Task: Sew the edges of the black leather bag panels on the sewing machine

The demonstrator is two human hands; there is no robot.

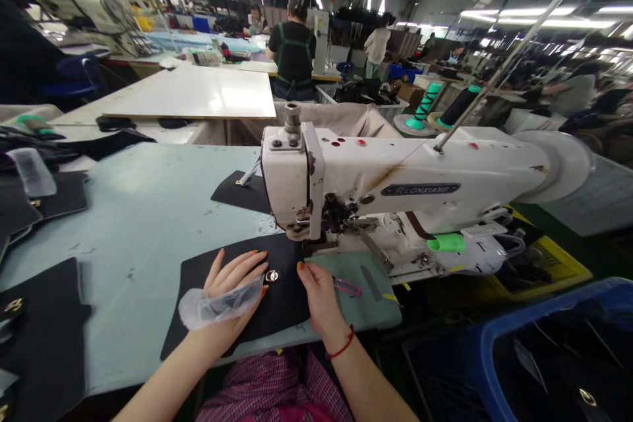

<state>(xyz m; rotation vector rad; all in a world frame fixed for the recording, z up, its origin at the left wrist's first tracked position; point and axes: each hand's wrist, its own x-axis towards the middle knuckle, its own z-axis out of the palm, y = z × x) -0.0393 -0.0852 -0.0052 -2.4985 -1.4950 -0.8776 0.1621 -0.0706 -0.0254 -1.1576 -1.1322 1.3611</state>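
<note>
A black panel [284,310] with a gold clasp [271,276] lies at the frame's lower centre under my flattened left hand [227,282]; my right hand [321,293] touches its right edge, whether gripping I cannot tell, near a white sewing machine [356,168]
</note>
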